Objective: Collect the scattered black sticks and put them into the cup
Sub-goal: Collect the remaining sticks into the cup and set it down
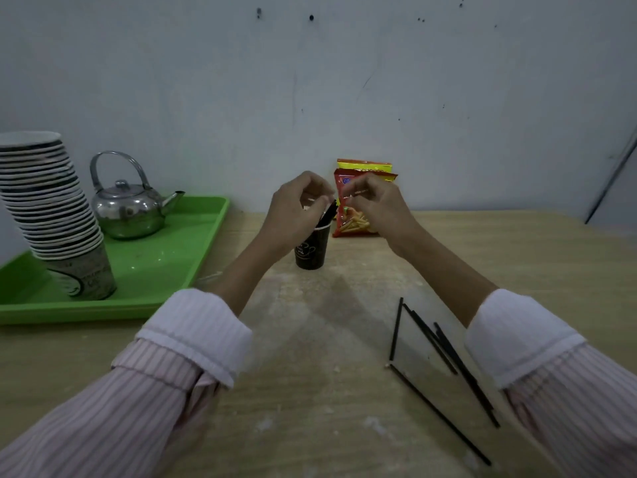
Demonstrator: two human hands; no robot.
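Black sticks (327, 213) are pinched by the left hand (296, 207) over the dark cup (312, 250), centre-far. Right hand (375, 205) is curled beside it; grip can't be told. Loose sticks (443, 353) lie near-right. They're judged light, stiff & thin, so best pinched mid-length.

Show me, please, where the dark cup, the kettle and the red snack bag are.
dark cup (310, 251), head view, on its printed side wall.
kettle (129, 210), head view, on its shiny round body.
red snack bag (352, 223), head view, on its lower front.
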